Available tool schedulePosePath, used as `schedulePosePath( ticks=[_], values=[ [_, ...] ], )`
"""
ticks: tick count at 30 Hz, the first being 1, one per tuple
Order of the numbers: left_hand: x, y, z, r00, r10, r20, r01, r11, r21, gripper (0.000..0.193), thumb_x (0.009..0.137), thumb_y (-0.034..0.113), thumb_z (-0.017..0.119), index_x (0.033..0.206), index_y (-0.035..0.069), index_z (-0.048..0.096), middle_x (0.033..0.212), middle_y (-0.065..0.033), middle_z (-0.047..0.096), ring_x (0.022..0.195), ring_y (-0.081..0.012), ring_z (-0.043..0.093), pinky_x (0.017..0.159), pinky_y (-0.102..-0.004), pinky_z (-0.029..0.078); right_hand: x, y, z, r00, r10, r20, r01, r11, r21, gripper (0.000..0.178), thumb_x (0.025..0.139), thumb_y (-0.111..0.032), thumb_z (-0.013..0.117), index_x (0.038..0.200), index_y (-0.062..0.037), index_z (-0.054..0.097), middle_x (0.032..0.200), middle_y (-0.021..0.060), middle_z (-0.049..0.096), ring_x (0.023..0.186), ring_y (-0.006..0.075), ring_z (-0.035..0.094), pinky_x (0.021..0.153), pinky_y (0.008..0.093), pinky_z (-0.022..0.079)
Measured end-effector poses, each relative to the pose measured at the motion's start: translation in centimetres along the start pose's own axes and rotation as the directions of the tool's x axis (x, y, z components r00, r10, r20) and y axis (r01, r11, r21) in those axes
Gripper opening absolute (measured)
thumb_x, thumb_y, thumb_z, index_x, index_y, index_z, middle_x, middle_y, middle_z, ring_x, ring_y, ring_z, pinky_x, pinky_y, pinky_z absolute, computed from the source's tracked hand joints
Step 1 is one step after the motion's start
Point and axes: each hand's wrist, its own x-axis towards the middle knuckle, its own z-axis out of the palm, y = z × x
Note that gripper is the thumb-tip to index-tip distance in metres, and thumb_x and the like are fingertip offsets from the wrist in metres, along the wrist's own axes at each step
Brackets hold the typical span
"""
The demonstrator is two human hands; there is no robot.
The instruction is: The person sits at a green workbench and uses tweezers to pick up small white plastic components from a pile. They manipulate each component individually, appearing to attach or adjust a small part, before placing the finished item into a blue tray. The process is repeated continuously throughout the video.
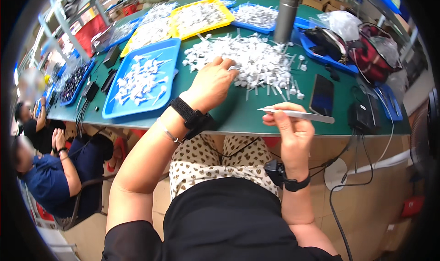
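My left hand [211, 84] reaches to the near left edge of a big loose pile of small white plastic parts with thin stems [263, 62]. Its fingers are bent and a little apart against the parts, the tips partly hidden, and nothing held shows. Above the table's front edge, my right hand [293, 126] pinches a pair of silver tweezers [316, 117], tips pointing left. A blue tray [172, 55] left of my left hand holds a smaller scatter of similar white parts.
Yellow trays [229, 14] and another blue tray [263, 29] of white parts stand behind. A grey metal bottle [286, 18], a phone [322, 95], a black box with cables [364, 116] and a bag [376, 50] lie to the right. Other people sit at left.
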Motion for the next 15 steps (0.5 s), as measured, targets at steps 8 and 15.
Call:
schedulePosePath(
  ticks=[8,15],
  values=[
    [1.7,-0.5,1.4,0.993,0.009,0.121,-0.014,0.999,0.033,0.009,0.084,0.002,0.061,0.092,0.006,0.064,0.094,-0.0143,0.064,0.084,-0.0358,0.068,0.074,-0.0452,0.057,0.3,-0.3,-0.8,0.999,-0.033,-0.007,0.032,0.999,-0.039,0.015,0.1,-0.01,0.069,0.108,0.0029,0.068,0.099,0.0058,0.073,0.086,0.0108,0.071,0.08,0.0259,0.059],
    [-1.3,-2.6,-0.5,0.982,-0.157,0.106,0.166,0.983,-0.082,0.015,0.096,0.017,0.065,0.097,0.004,0.071,0.096,-0.0176,0.069,0.088,-0.0386,0.068,0.078,-0.0461,0.055,0.1,-0.6,-0.4,1.0,-0.022,0.015,0.022,1.0,-0.02,0.015,0.101,-0.01,0.068,0.108,0.0037,0.068,0.098,0.0059,0.072,0.086,0.0116,0.071,0.081,0.0272,0.06]
  ],
)
